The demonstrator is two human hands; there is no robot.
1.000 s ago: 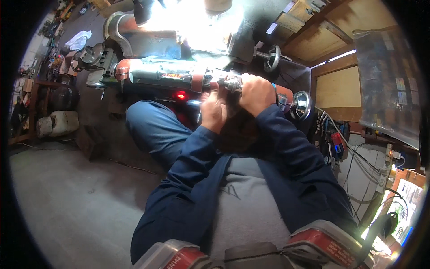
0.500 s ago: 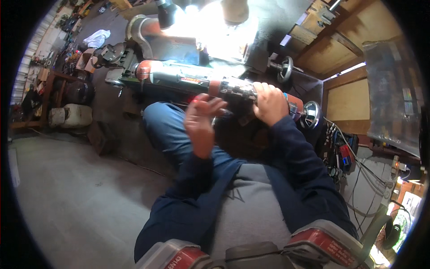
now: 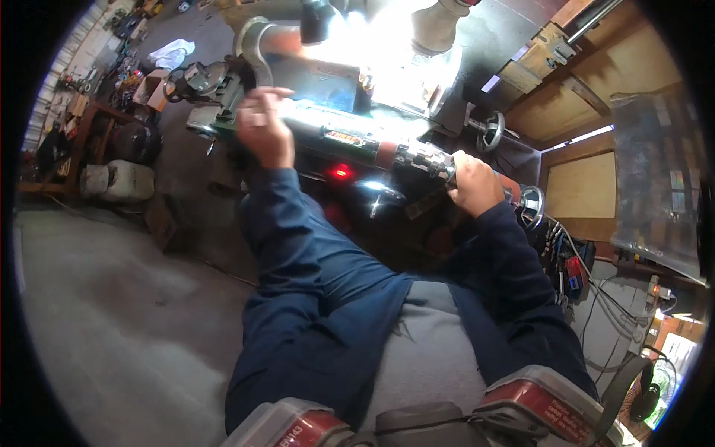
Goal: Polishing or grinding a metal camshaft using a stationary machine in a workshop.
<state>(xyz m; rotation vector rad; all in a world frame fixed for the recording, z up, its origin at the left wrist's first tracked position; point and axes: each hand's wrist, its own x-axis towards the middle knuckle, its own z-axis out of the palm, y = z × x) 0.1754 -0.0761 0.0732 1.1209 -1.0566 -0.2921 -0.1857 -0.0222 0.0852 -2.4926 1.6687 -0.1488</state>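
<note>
Across the space in front of my lap runs a lathe-like machine (image 3: 357,141), with a long bright bed, an orange-red band and a cluster of shiny metal fittings (image 3: 424,159) toward its right end. My right hand (image 3: 477,185) is closed around a metal part at the right end of those fittings; its fingers hide most of that part. My left hand (image 3: 264,127) is at the machine's left end, one finger stretched to the right and the others loosely bent, slightly blurred. I see nothing held in it. Whether it touches the machine I cannot tell.
A chrome handwheel (image 3: 532,207) is just right of my right hand, another handwheel (image 3: 489,132) farther back. Behind the bed are a lit lamp (image 3: 319,22) and a grey-blue box (image 3: 325,86). A red light (image 3: 340,172) glows under the bed. Cables (image 3: 596,287) hang at the right.
My left hand has moved left and away from me, from beside the metal fittings to the machine's left end. My right hand keeps its grip. The whole view has shifted slightly.
</note>
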